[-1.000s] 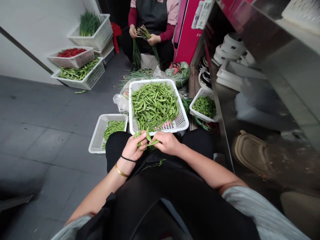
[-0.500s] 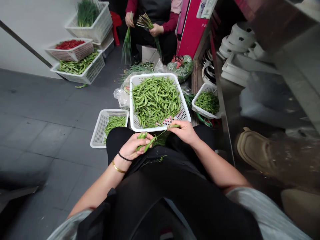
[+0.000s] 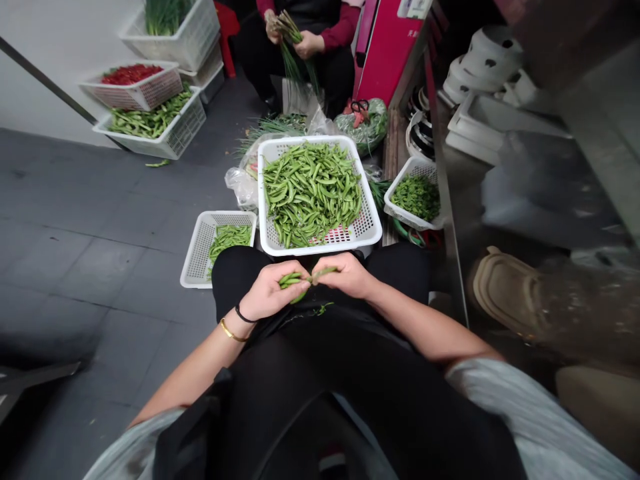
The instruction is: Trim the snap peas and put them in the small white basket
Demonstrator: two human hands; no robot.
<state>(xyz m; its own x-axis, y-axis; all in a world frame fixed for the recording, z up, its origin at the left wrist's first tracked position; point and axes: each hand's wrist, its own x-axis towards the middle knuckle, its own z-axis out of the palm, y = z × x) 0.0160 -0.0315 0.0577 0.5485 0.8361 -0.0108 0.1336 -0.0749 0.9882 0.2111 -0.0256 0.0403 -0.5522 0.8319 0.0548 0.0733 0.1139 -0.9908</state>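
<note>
Several pods over the lap: my left hand has fingers wrapped round them, right hand pinches another pod. Looks like trimming; next calls for a light pull.

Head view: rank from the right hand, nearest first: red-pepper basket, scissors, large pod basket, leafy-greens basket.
From the right hand:
1. Large pod basket: directly ahead, near rim just beyond.
2. Leafy-greens basket: ahead, to the right.
3. Scissors: farther ahead, slightly right.
4. Red-pepper basket: far back, left side.
</note>
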